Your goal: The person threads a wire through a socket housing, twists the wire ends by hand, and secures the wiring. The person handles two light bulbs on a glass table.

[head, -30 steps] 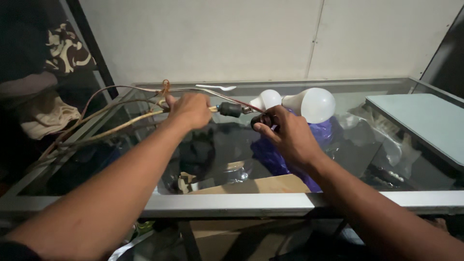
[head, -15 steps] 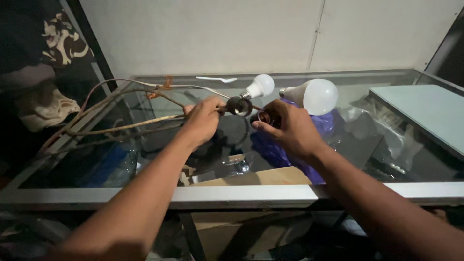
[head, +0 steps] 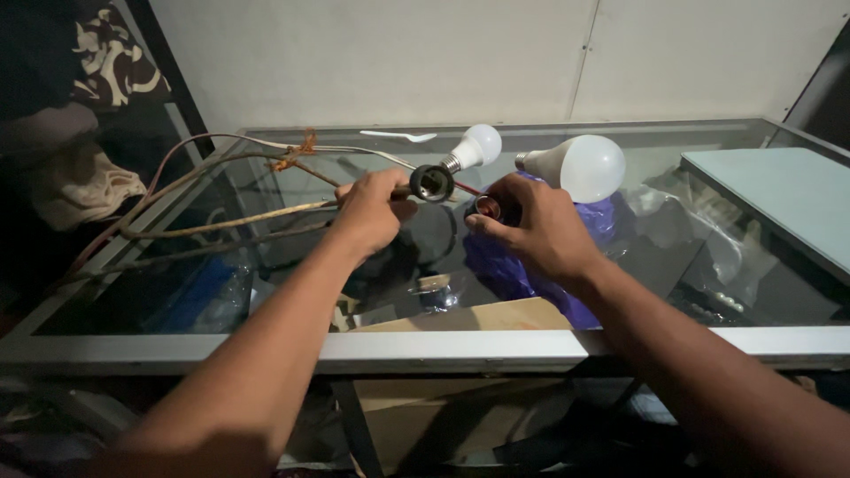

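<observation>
Lamp socket (head: 432,182), black and round, open mouth tilted toward my camera, sits above the glass counter (head: 620,150), held at its back end. My left hand (head: 372,211) has its fingers curled tight around the socket's rear and the cable leaving it. My right hand (head: 531,226) is just right of the socket, fingers closed around a small dark ring-shaped part (head: 485,207); can't tell exactly what that part is. A thin red wire (head: 467,188) runs between socket and right hand.

Out from the socket: the cable bundle (head: 221,226), brownish and pale strands, trails left of it across the counter's left edge, with an orange tie (head: 297,149) knotted on it. Just behind the socket lies a small white bulb (head: 474,146), base pointing at the socket. Right of that, a bigger white bulb (head: 580,166) rests on a crumpled purple bag (head: 496,265), which lies under my right hand. Farther behind the socket, a white plastic spoon (head: 398,136) lies on the glass. Far right of the socket, a pale green board (head: 779,195) rests on the counter. Below the socket, under the glass, a cardboard box (head: 460,319) shows.
</observation>
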